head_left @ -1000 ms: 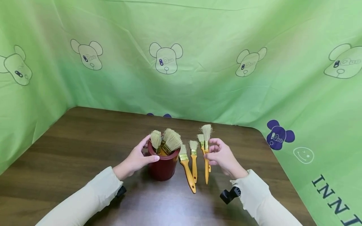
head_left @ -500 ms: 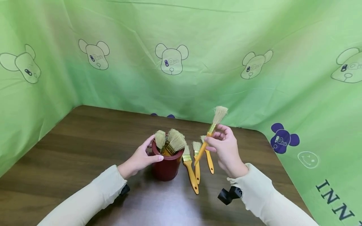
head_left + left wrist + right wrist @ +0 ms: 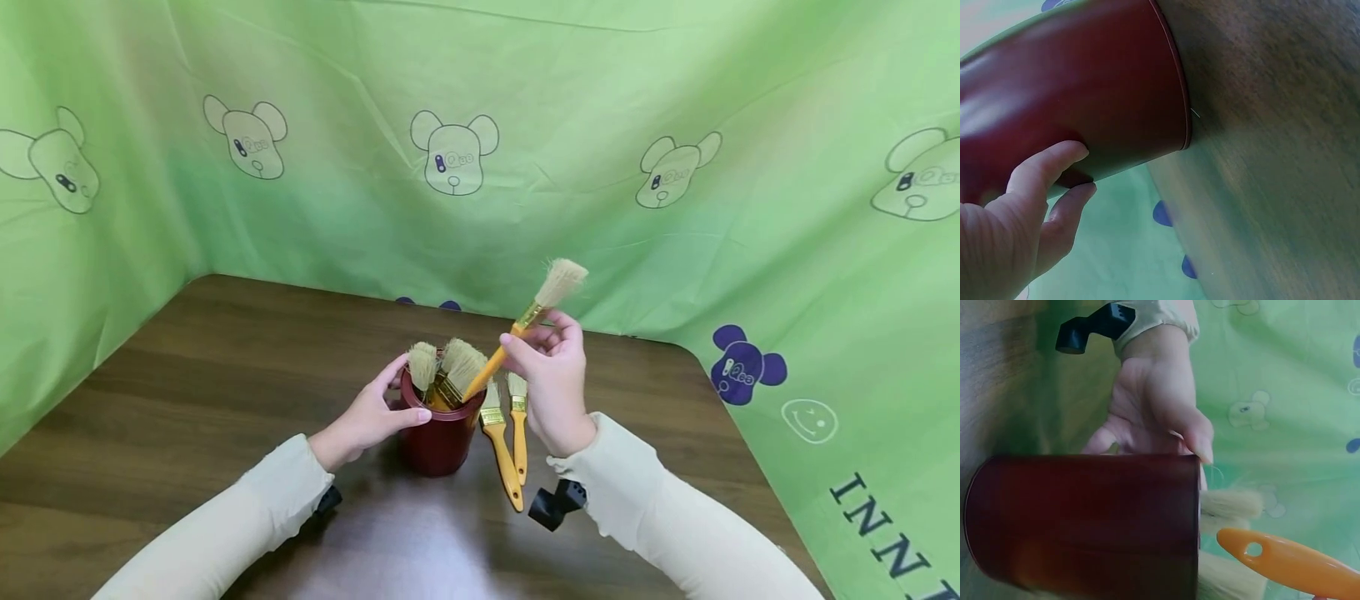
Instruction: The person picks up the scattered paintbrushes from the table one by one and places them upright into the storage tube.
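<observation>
A dark red pot [image 3: 438, 448] stands upright on the table with several bristle paintbrushes [image 3: 463, 365] in it, bristles up. My left hand [image 3: 367, 423] grips its side near the rim, the thumb in front. In the left wrist view, that hand's fingers curve against the pot's smooth wall. My right hand [image 3: 553, 375] pinches a paintbrush [image 3: 561, 282] by its orange handle near the metal band. This brush tilts, bristles up to the right, with its handle end over the pot's right rim. The right wrist view shows the holed handle end [image 3: 1285, 556] just beyond the pot's mouth.
Right beside the pot, two orange-handled paintbrushes, one wider [image 3: 502, 458] and one narrower [image 3: 519, 437], lie on the brown wooden table [image 3: 300, 350]. A green printed cloth [image 3: 360, 217] hangs behind the table and at both sides.
My right hand has lifted the paintbrush off the table and carried it left to the pot, tilting it. Another brush on the table is now hidden behind that hand. The left hand keeps its hold.
</observation>
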Action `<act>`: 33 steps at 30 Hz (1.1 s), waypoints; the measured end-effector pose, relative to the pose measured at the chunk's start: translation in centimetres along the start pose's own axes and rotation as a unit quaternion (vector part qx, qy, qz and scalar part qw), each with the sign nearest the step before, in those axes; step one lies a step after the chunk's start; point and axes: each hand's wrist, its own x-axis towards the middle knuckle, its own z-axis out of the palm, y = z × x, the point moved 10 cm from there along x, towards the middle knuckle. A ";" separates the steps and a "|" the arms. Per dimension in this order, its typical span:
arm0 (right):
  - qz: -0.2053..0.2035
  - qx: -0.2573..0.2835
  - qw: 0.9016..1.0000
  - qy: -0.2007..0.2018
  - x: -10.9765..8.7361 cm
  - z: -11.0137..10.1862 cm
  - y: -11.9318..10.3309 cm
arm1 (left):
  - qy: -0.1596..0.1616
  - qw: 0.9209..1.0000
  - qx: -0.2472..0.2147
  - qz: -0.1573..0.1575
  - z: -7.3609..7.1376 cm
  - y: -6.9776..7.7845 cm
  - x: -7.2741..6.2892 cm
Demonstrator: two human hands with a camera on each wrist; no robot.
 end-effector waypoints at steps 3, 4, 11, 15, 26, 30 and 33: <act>-0.005 0.003 1.000 0.001 0.1 0.8 0.5 | -0.001 1.000 0.002 -0.002 0.0 0.0 0.0; -0.006 0.009 1.000 0.001 0.1 1.0 0.7 | -0.001 1.000 0.003 -0.001 -0.1 0.0 0.0; -0.022 -0.038 0.999 -0.017 -0.4 2.6 1.9 | -0.001 1.000 0.011 0.000 -0.1 -0.1 0.0; -0.031 -0.064 0.997 -0.032 -0.8 3.1 2.4 | 0.000 1.000 0.013 0.002 -0.1 -0.1 0.0; -0.043 -0.090 0.994 -0.044 -1.0 2.7 2.7 | -0.003 1.000 0.009 0.003 0.0 -0.1 -0.1; -0.038 -0.105 0.993 -0.048 -1.0 2.4 2.9 | -0.004 1.000 0.006 0.001 0.0 -0.1 -0.1; -0.034 -0.118 0.991 -0.051 -1.0 2.2 3.1 | -0.007 1.000 0.004 0.000 0.0 0.0 0.0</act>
